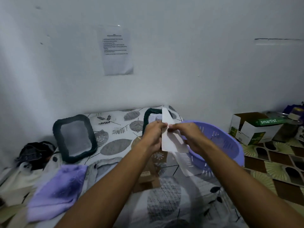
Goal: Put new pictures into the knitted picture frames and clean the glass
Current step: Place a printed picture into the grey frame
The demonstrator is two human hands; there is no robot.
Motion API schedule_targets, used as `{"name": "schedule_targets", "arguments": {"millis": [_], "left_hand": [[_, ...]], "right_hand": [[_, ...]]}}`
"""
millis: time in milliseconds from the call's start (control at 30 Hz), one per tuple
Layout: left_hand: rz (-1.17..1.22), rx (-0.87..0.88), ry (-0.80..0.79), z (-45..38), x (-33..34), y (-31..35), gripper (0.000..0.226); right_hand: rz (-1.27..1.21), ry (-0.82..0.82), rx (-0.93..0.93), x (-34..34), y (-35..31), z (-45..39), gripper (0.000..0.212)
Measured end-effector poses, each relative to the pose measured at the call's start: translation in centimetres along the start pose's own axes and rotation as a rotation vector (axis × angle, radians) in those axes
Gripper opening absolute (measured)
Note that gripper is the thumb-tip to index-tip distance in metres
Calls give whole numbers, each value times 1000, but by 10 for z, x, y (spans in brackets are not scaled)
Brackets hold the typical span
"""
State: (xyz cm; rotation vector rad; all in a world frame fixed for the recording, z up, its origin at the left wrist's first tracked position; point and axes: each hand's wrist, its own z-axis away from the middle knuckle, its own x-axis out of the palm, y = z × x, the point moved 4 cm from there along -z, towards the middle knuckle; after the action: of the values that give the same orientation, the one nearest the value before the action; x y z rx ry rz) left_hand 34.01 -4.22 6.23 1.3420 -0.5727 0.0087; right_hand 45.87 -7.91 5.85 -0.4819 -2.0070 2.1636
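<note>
Both hands [152,137] pinch paper [167,139], hiding frame [148,116].

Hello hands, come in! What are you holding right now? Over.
Left hand and right hand both pinch a white paper sheet. Two knitted frames lie on the leaf-print cloth. Nothing blocks.

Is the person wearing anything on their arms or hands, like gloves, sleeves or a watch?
No. Both forearms are bare right up to the bottom edge of the picture, with no sleeves in view. The left hand and right hand have no gloves, and no rings, watch or bracelet show.
</note>
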Motion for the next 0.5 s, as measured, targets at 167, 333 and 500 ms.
{"name": "schedule_targets", "arguments": {"millis": [167, 333, 500], "left_hand": [[17, -12, 118, 14, -67, 8, 13], [51, -33, 204, 34, -144, 11, 13], [-188, 4, 345, 55, -205, 14, 19]], "right_hand": [[-33, -58, -11, 49, 5, -1, 12], [-105, -240, 57, 103, 21, 6, 21], [12, -319, 97, 153, 37, 6, 23]]}}
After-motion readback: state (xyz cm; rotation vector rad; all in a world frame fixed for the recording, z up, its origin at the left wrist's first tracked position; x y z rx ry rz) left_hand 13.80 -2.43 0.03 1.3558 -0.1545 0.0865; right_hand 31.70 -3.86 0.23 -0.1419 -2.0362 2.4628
